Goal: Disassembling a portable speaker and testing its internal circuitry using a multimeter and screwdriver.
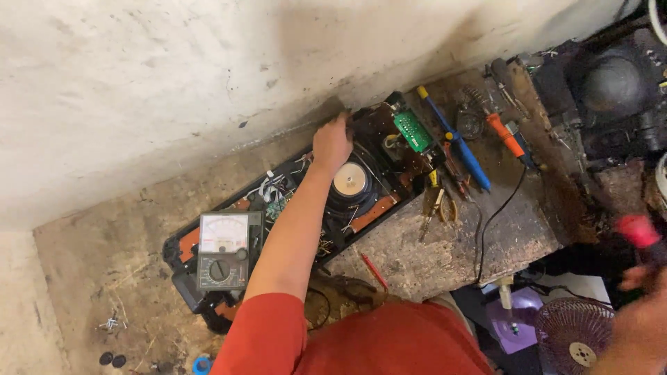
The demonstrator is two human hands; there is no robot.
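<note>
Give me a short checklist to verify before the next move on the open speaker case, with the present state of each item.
1. Left hand rests on the open speaker case near its far edge: ok.
2. What the left hand's fingers grip: cannot tell, they are hidden behind the hand.
3. Right hand holds a red-tipped thing off to the side, away from the case: ok, though blurred.
4. Analog multimeter lies on the near end of the case, dial up: ok.
5. Green circuit board is exposed at the far end, clear of the left hand: ok.
6. Blue-handled tool and orange-handled tool lie on the bench beside the case: ok.
</note>
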